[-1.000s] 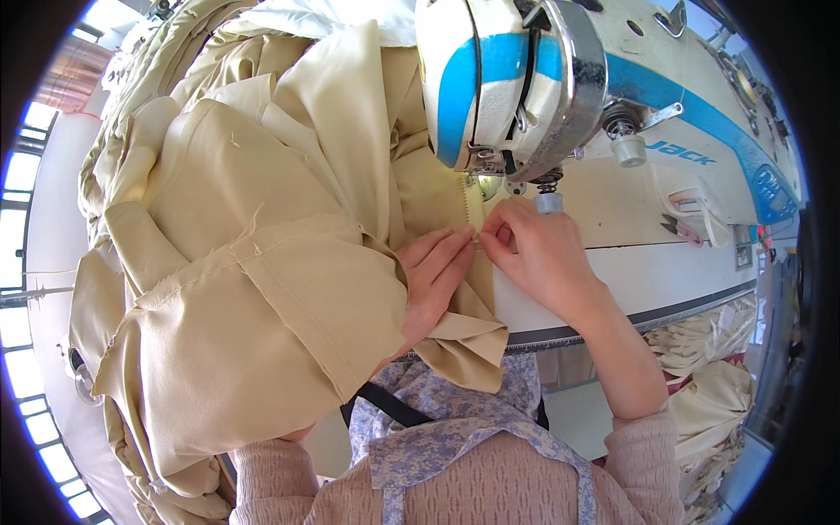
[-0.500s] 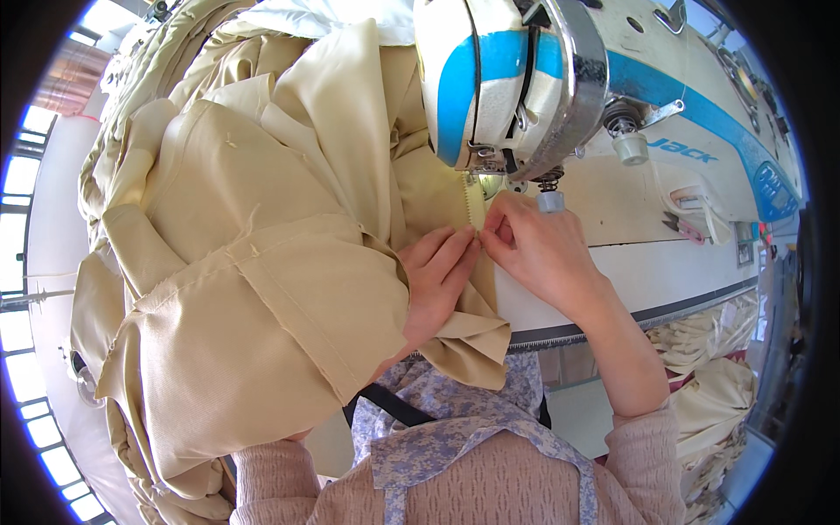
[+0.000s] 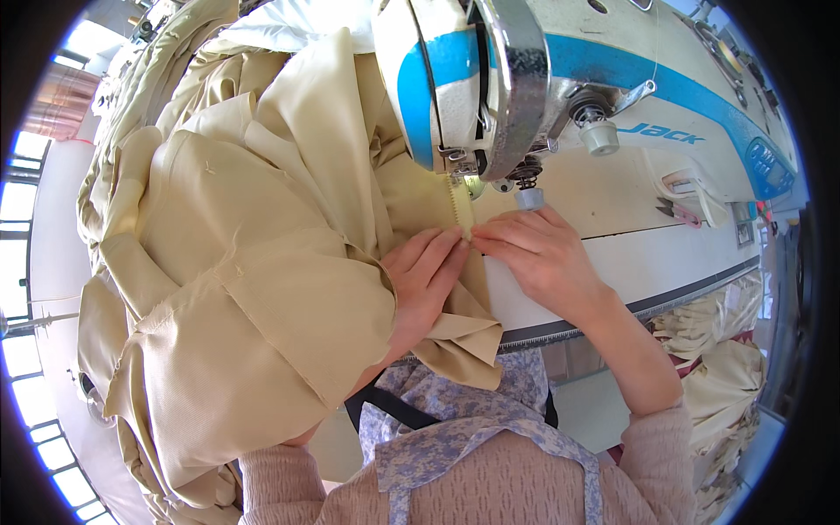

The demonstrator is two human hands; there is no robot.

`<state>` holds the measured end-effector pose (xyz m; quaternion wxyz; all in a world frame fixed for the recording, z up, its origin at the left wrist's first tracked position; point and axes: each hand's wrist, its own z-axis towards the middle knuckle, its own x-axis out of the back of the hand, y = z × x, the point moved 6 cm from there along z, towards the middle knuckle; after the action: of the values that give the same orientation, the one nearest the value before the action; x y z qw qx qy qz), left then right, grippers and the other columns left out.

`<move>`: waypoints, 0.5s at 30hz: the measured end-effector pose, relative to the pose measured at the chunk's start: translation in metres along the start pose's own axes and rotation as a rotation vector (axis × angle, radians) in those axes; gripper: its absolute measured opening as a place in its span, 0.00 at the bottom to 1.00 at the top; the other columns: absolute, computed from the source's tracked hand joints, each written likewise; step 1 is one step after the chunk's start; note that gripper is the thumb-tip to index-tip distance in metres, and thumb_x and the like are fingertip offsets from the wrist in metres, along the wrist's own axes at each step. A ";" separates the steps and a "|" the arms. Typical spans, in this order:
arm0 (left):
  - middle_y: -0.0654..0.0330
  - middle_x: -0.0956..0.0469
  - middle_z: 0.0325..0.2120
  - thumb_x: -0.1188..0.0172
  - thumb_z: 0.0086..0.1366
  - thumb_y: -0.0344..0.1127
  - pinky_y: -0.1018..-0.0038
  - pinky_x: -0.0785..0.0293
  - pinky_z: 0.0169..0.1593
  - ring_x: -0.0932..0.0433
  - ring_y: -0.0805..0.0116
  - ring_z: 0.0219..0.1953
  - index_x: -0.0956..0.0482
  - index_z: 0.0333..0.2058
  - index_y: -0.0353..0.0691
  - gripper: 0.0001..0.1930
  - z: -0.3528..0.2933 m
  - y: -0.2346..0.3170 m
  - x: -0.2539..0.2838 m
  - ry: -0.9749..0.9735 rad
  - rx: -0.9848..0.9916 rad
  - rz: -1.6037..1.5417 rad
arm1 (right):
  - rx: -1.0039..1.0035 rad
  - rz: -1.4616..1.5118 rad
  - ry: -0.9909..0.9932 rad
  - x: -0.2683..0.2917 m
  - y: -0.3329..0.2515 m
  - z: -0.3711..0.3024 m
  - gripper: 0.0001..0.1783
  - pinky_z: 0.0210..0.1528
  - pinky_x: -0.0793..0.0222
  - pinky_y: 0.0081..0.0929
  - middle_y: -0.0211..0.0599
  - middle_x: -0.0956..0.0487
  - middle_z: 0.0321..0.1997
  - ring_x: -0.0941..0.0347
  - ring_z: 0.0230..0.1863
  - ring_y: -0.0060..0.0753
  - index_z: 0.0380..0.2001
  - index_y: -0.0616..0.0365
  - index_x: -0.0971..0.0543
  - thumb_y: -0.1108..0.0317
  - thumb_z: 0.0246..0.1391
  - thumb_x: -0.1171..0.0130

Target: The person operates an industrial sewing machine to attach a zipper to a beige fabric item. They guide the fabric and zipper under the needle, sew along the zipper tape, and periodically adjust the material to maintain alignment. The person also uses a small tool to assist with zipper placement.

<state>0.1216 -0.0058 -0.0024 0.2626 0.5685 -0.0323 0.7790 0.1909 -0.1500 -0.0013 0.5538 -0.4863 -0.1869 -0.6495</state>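
Note:
Beige trouser-like cloth [image 3: 254,350] is heaped over the left of the sewing machine table, draping over my left forearm. A pale zipper tape [image 3: 460,206], toothed along one edge, lies on the cloth and runs up under the machine head [image 3: 464,105]. My left hand [image 3: 427,276] is closed on the cloth edge, its fingertips beside the tape's near end. My right hand [image 3: 542,262] pinches the tape's near end from the other side, the fingertips of both hands almost meeting. The needle area is partly hidden behind the machine head.
Pink-handled thread snips [image 3: 681,213] and a white looped strip [image 3: 696,188] lie on the machine bed at right. A measuring tape [image 3: 612,308] edges the table. Bundled beige pieces [image 3: 722,376] lie lower right; white cloth [image 3: 297,24] lies at the far side.
My right hand has gone from curled fingers near the presser area to flatter fingers lower at the tape's end. The view has shifted, moving the machine leftward in the picture.

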 end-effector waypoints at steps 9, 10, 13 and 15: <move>0.53 0.22 0.55 0.39 0.54 0.23 0.64 0.21 0.56 0.21 0.54 0.55 0.20 0.55 0.34 0.26 0.005 -0.010 0.001 0.018 -0.028 0.006 | -0.006 -0.154 0.038 0.000 0.000 0.007 0.14 0.46 0.32 0.30 0.19 0.15 0.46 0.22 0.47 0.26 0.39 0.50 0.13 0.71 0.47 0.36; 0.54 0.21 0.54 0.39 0.53 0.23 0.64 0.21 0.55 0.21 0.54 0.54 0.19 0.54 0.34 0.26 0.008 -0.014 0.000 0.028 -0.037 0.007 | 0.005 -0.172 0.042 -0.002 0.003 0.008 0.13 0.46 0.32 0.30 0.21 0.16 0.44 0.23 0.46 0.27 0.39 0.51 0.13 0.71 0.47 0.36; 0.56 0.19 0.51 0.38 0.53 0.23 0.65 0.21 0.55 0.19 0.55 0.51 0.18 0.52 0.35 0.24 0.019 -0.025 -0.006 0.065 -0.013 -0.005 | 0.031 -0.213 0.076 -0.007 0.016 0.016 0.13 0.45 0.32 0.32 0.24 0.17 0.37 0.26 0.42 0.30 0.39 0.53 0.13 0.70 0.48 0.36; 0.56 0.18 0.49 0.38 0.54 0.24 0.66 0.20 0.53 0.19 0.56 0.50 0.17 0.51 0.36 0.23 0.025 -0.034 -0.010 0.108 -0.016 -0.018 | 0.041 -0.225 0.123 -0.006 0.019 0.023 0.12 0.46 0.32 0.33 0.25 0.17 0.36 0.25 0.43 0.30 0.39 0.52 0.13 0.70 0.48 0.36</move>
<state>0.1606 0.0114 -0.0107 0.2754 0.5238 -0.0193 0.8059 0.2173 -0.1351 -0.0012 0.4978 -0.4101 -0.2191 -0.7321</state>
